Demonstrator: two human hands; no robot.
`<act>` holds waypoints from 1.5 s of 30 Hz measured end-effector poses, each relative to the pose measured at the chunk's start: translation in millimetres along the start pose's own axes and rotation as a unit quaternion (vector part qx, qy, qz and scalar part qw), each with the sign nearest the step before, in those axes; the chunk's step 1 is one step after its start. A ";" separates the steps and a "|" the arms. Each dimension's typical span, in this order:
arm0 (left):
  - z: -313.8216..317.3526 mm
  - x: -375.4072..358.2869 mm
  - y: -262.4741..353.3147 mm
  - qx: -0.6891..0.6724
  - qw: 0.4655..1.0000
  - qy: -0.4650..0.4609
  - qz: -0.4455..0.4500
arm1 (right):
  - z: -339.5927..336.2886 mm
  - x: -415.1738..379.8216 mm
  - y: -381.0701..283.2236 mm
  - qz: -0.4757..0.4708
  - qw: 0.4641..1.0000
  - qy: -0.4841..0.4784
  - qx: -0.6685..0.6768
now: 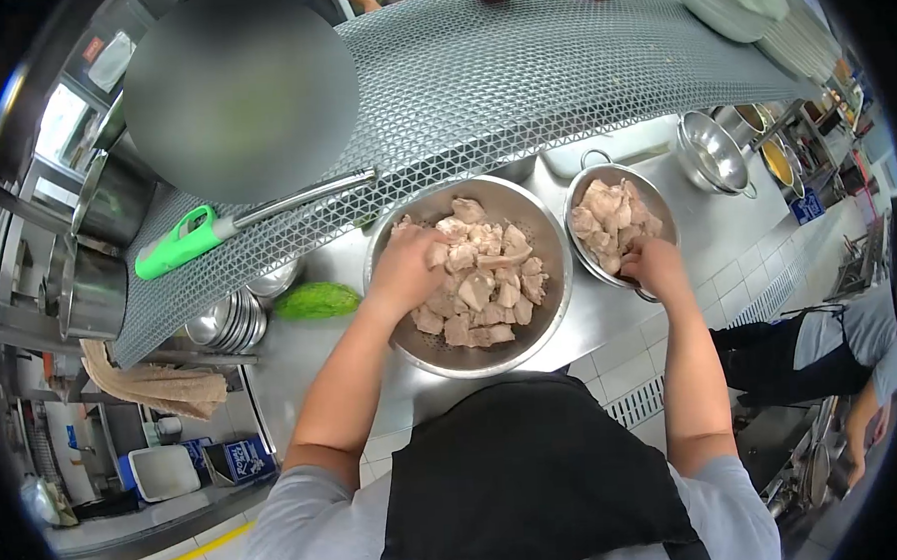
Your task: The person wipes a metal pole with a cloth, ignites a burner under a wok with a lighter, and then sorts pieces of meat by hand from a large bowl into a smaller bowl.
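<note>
A large steel colander (557, 295) holds a heap of pale, cooked-looking meat chunks (479, 289). My left hand (410, 267) reaches over its left side, with fingers curled closed on meat at the edge of the heap. To the right, a smaller steel bowl with loop handles (668, 210) contains more pale meat pieces (611, 213). At this bowl's lower right side, my right hand (654, 266) has its fingers bent down and closed on the meat. The fingertips of both hands are partly hidden.
A metal mesh shelf (500, 78) spans the counter's far side, bearing a green-handled tool (192, 241). A green gourd (317, 301) and stacked steel bowls (232, 321) lie left. More steel bowls (713, 153) stand right. A person in an apron (822, 349) is at far right.
</note>
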State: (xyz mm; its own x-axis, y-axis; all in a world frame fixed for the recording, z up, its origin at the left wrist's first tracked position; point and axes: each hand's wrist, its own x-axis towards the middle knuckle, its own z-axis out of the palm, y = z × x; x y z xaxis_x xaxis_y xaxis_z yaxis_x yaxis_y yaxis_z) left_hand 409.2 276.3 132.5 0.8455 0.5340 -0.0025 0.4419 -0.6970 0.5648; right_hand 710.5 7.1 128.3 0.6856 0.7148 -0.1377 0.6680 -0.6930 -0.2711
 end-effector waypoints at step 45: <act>-17.3 -59.8 12.5 -0.446 0.890 0.031 -0.091 | 3.1 -66.6 -22.0 0.098 0.632 -0.173 0.749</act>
State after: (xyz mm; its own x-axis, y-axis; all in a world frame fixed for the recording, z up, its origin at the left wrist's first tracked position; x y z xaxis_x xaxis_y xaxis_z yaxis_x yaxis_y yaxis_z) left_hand 359.0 244.0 154.0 0.7534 0.6442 -0.1317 0.1332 0.0466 0.9900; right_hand 649.2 -24.9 140.5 0.4347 0.7862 -0.4392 -0.6208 -0.0918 -0.7786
